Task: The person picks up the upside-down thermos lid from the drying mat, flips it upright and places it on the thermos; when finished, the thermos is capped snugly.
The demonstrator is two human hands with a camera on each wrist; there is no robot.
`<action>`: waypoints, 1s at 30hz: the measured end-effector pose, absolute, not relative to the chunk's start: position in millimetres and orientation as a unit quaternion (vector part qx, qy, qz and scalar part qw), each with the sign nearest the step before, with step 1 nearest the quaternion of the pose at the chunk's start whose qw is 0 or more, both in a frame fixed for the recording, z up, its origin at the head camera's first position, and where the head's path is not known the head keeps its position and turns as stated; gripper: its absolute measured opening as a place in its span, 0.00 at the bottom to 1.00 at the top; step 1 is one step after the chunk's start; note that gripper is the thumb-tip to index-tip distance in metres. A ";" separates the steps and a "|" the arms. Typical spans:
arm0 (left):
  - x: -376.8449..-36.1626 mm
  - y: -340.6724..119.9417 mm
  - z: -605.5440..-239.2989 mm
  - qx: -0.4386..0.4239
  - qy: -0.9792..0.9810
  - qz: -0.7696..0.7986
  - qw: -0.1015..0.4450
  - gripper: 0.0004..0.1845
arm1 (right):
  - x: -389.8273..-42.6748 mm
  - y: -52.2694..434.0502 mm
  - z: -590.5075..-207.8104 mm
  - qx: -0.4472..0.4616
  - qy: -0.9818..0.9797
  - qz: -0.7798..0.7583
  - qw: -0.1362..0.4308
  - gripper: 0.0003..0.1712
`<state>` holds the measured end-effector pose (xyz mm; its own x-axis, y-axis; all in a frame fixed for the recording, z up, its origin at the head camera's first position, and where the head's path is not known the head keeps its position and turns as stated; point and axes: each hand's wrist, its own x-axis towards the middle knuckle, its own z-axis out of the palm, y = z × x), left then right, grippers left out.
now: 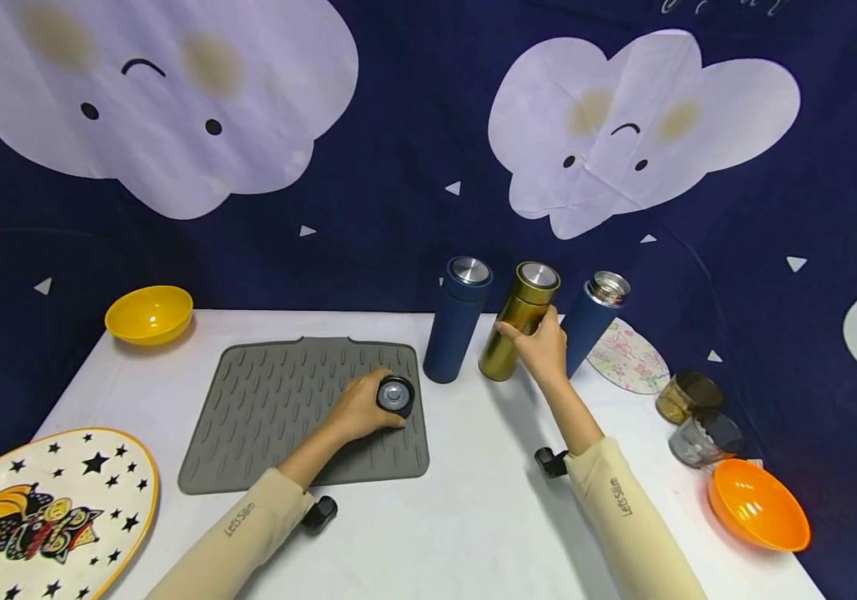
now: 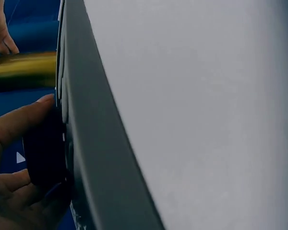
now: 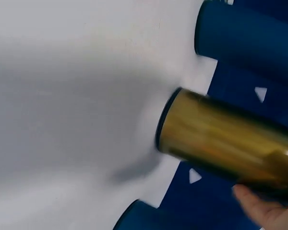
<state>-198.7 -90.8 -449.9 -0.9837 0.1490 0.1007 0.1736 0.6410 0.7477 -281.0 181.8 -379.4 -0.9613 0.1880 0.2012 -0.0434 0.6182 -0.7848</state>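
My left hand (image 1: 363, 408) holds a dark round bottle lid (image 1: 395, 395) at the right side of the grey ribbed mat (image 1: 301, 408). In the left wrist view the lid (image 2: 44, 148) shows as a dark shape between thumb and fingers, right at the mat. With my right hand (image 1: 543, 346) I grip a gold thermos (image 1: 502, 350), its steel-topped cap on. To its left stands a blue thermos (image 1: 449, 333) with its cap on. Right of it, a second blue thermos (image 1: 586, 329) has its steel mouth uncovered, partly hidden behind my right hand.
A yellow bowl (image 1: 149, 317) stands back left, with a patterned oval plate (image 1: 139, 492) front left. On the right are a floral mat (image 1: 629, 357), a brown glass (image 1: 687, 396), a clear grey glass (image 1: 704, 438) and an orange bowl (image 1: 759, 507). A dark cloud-print cloth (image 1: 413, 167) hangs behind.
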 end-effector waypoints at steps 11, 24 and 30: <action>-152.0 -93.0 -415.5 -0.133 -0.893 -0.424 0.072 0.41 | -195.4 161.4 -384.0 -0.028 -0.827 0.561 -0.024 0.49; -91.9 -81.4 -390.5 -0.186 -0.877 -0.425 0.128 0.40 | -125.1 125.3 -406.0 0.153 -0.580 0.737 -0.311 0.29; -82.1 -80.9 -394.0 -0.197 -0.881 -0.411 0.131 0.41 | -114.8 121.4 -410.8 0.142 -0.558 0.757 -0.310 0.27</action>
<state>-82.1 -80.9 -394.0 -0.8883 0.2395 0.3919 0.4542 0.5847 0.6722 -114.8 121.4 -410.8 -0.7672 -0.6278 -0.1315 0.3113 -0.1852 -0.9321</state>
